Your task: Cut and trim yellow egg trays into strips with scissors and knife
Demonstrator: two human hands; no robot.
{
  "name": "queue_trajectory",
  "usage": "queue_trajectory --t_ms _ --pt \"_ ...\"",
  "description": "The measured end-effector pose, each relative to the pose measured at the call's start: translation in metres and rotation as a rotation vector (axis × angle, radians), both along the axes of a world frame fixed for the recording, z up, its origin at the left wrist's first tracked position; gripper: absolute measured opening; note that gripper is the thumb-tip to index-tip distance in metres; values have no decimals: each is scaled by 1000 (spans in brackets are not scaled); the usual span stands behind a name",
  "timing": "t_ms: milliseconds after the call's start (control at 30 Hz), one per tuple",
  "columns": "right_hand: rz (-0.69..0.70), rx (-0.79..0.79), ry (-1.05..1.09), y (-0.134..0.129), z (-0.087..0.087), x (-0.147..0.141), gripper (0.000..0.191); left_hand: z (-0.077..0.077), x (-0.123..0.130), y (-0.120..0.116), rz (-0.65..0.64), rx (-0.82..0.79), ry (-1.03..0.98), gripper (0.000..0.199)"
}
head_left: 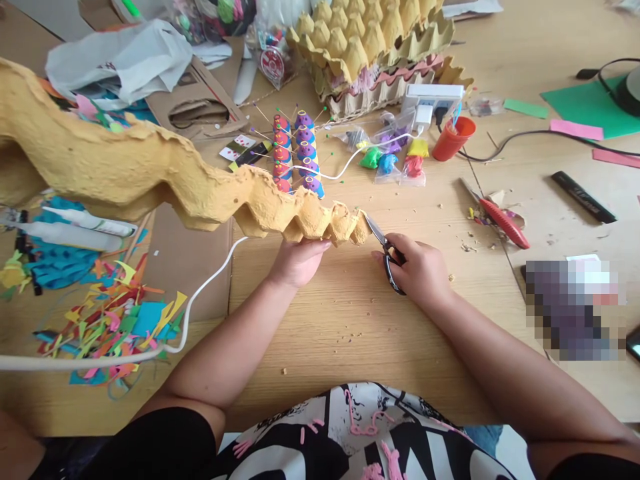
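Note:
A long strip of yellow egg carton [200, 187] stretches from the upper left to the middle of the view, raised above the table. My left hand [303, 262] is closed around its underside near the right end; some of its fingers are hidden behind the cardboard. Dark-handled scissors [387, 248] are gripped in my right hand [425, 270]. Their blades touch the last cup at the strip's right end. Beyond the strip stand two rows of painted egg-carton cups, one red and blue [281, 155], the other purple [306, 150], with pins sticking out.
Stacked egg trays [370, 40] stand at the back beside a white power strip [433, 97] and an orange cup [453, 139]. A red-handled cutter [503, 220] and a black marker [584, 197] lie right. Paper scraps [125, 313] and a white cable [200, 283] cover the left.

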State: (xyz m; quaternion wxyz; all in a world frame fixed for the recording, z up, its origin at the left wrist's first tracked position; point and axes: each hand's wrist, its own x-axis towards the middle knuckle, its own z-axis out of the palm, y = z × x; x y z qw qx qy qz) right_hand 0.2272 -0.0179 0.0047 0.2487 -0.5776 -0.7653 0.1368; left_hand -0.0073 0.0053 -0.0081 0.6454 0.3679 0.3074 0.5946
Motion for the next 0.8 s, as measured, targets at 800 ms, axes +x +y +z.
queue_trajectory --t_ms 800 --pt "9 -9 3 4 1 4 42 0 1 -1 6 -4 -10 77"
